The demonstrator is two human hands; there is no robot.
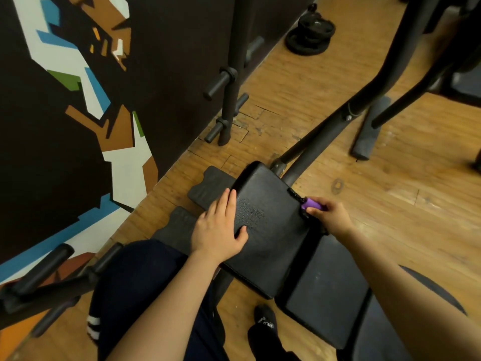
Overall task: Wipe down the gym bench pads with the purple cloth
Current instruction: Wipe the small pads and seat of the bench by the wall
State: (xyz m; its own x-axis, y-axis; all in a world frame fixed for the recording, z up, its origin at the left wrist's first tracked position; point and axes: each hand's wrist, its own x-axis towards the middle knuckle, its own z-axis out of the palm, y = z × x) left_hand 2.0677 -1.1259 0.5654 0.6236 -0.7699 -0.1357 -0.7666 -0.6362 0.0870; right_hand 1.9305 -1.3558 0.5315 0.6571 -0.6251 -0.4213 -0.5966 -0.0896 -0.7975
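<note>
Dark navy trousers (135, 287) with a white-striped cuff cover the bent leg closest to the lens, beside a black-socked foot (264, 321) planted on the worn wooden plank floor (390, 199).

Both bare forearms reach forward from there. Of the two hands, the left hand (218, 227) lies flat and relaxed, fingers straight and thumb spread, pressing on the left part of the black textured gym bench pad (265, 230). The right hand (330, 214) is curled at that pad's right edge, fingertips pinching a small bunched purple cloth (312, 203). That cloth sits right at the pad's far right corner, against a rough, frayed-looking strip of the edge; only a small fold of it shows past the fingers, so how much is tucked in the palm is hard to say.

A second, smoother black pad (328, 293) lies just beside the first, nearer the viewer and to the right. Two flat dark foam mats (208, 188) lie on the floor, partly under the textured pad's left side. Black metal frame tubes (325, 142) run away from the pad's far end. A stack of black weight plates (309, 35) rests well apart near the dark wall, which carries a mural of white, blue and brown angular shapes (78, 74).
</note>
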